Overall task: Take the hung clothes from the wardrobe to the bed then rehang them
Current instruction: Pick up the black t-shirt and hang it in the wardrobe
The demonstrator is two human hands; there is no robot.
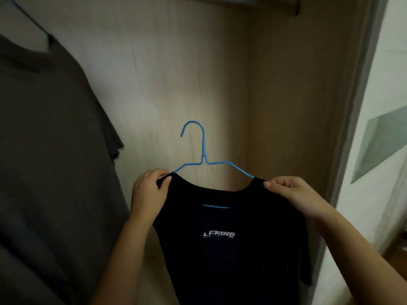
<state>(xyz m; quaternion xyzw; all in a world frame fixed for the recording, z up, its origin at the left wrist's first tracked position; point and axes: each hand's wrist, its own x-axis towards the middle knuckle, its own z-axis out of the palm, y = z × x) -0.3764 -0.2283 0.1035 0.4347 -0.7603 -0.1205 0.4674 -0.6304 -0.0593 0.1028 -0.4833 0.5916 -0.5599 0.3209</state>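
A black T-shirt [231, 249] with white lettering on the chest sits on a blue wire hanger [203, 159], held up inside the wardrobe. My left hand [149, 194] pinches the shirt's left shoulder at the hanger's end. My right hand [293, 194] pinches the right shoulder. The hanger's hook is free in the air, below the rail and touching nothing. A grey T-shirt [50, 161] hangs at the left on another blue hanger [28, 18].
The wardrobe's light wooden back wall [176, 73] is straight ahead, with its side wall [297, 95] at the right. The rail's end [296, 7] shows at the top right. The door frame [356, 128] and a pale room wall lie further right.
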